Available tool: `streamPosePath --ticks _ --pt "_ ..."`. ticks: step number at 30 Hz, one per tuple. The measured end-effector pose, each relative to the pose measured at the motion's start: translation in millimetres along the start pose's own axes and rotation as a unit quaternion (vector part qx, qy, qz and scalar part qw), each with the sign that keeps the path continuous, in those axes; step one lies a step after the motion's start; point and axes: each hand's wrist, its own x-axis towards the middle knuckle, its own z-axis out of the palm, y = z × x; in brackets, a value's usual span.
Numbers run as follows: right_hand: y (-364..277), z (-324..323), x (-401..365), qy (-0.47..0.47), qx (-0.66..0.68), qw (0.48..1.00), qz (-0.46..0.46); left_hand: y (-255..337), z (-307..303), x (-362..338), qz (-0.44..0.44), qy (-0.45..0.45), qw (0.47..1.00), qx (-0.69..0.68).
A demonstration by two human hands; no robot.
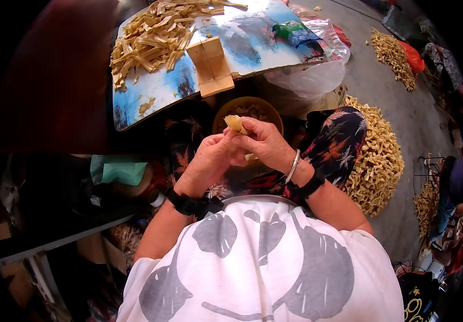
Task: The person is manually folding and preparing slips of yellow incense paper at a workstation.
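Between my hands, above my lap, is a pale yellow folded strip piece [234,123] with a frayed, flared top end. My right hand [268,144] pinches it between thumb and fingers. My left hand [210,159] is closed against its lower left side, fingertips pressed together and meeting the right thumb. The strip's lower part is hidden by the fingers. Just beyond and below them is a round yellow-brown bowl [278,121] holding pale pieces. At the near table edge stands an L-shaped wooden block [210,63] with a thin line down its middle.
A blue-and-white table [172,86] carries a heap of dry yellow strips [153,35] and a green-blue packet [297,33]. A clear plastic bag [317,70] hangs at its right. Big piles of small yellow pieces [376,161] lie on the floor. A bench [70,239] stands left.
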Motion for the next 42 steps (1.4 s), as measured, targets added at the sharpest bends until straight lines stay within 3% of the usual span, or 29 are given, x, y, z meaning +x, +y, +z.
streamPosePath --ticks 1,2,4,5,6,9,12,16,19,23,26,28,30,32,33,34,38,42 --pt "0 -1 1 -0.024 0.017 0.999 0.017 -1 0 -1 -0.005 -0.006 1.0 -0.01" --pt "8 2 2 0.051 -0.087 0.992 -0.076 -4 3 -2 0.009 0.041 0.998 0.042" --pt "6 -2 4 0.075 -0.157 0.983 -0.064 -5 15 -7 0.038 0.135 0.979 0.147" --pt "3 -3 5 0.086 -0.191 0.976 -0.057 -5 16 -8 0.064 0.135 0.971 0.189" --pt "-3 -2 6 0.073 -0.173 0.982 -0.018 -6 16 -10 0.089 0.134 0.959 0.232" --pt "11 9 7 0.092 -0.078 0.992 -0.032 -2 19 -14 0.115 0.16 0.943 0.268" --pt "19 0 13 0.044 0.181 0.975 0.119 5 2 -25 0.085 0.182 0.961 0.189" --pt "18 -1 19 0.019 0.142 0.978 0.149 16 -7 -30 0.051 0.153 0.976 0.146" --pt "0 -2 44 0.03 0.159 0.98 0.118 38 -3 -16 0.083 0.156 0.954 0.24" --pt "-21 -16 85 0.011 0.154 0.982 0.106 89 -8 16 0.198 0.189 0.857 0.436" --pt "-4 -12 118 0.078 0.001 0.997 0.011 112 -27 50 0.294 0.215 0.744 0.56" --pt "-5 -9 135 0.126 -0.147 0.98 -0.048 121 -28 62 0.314 0.239 0.725 0.565" --pt "-8 -8 149 0.18 -0.215 0.948 -0.149 131 -25 72 0.342 0.268 0.698 0.569" --pt "4 -6 163 0.212 -0.271 0.912 -0.221 134 -37 91 0.332 0.278 0.708 0.558" --pt "21 -4 168 0.184 -0.301 0.914 -0.2 130 -47 99 0.323 0.285 0.714 0.552" --pt "34 -2 170 0.157 -0.329 0.915 -0.176 127 -52 105 0.321 0.307 0.671 0.594" --pt "42 -11 173 0.115 -0.338 0.922 -0.153 126 -57 103 0.284 0.322 0.744 0.511" --pt "34 -21 169 0.064 -0.282 0.951 -0.111 130 -61 102 0.251 0.319 0.755 0.514"
